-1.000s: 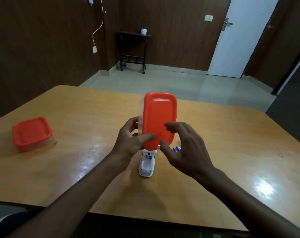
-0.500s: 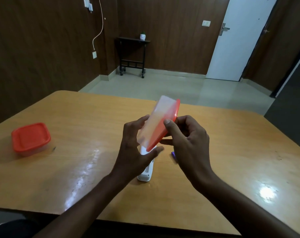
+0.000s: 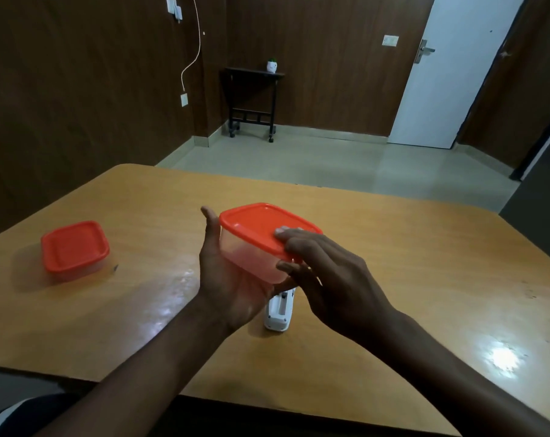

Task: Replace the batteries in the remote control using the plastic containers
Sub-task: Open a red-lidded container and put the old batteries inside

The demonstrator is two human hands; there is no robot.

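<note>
While resting on the wooden table [image 3: 393,247] in a brown-panelled room with a white door [image 3: 450,74], lying partly hidden below both hands: white remote control [image 3: 278,313], battery bay facing up. Cradling from beneath, fingers curled open around the clear base: left hand [image 3: 232,279], gripping the held container [image 3: 261,244]. Pressing fingertips flat on its orange lid: right hand [image 3: 330,275]. Sitting well to the left of the fingers: second container [image 3: 75,250]. Compared with half a second earlier: now lying level, lid up, no longer standing on edge.
</note>
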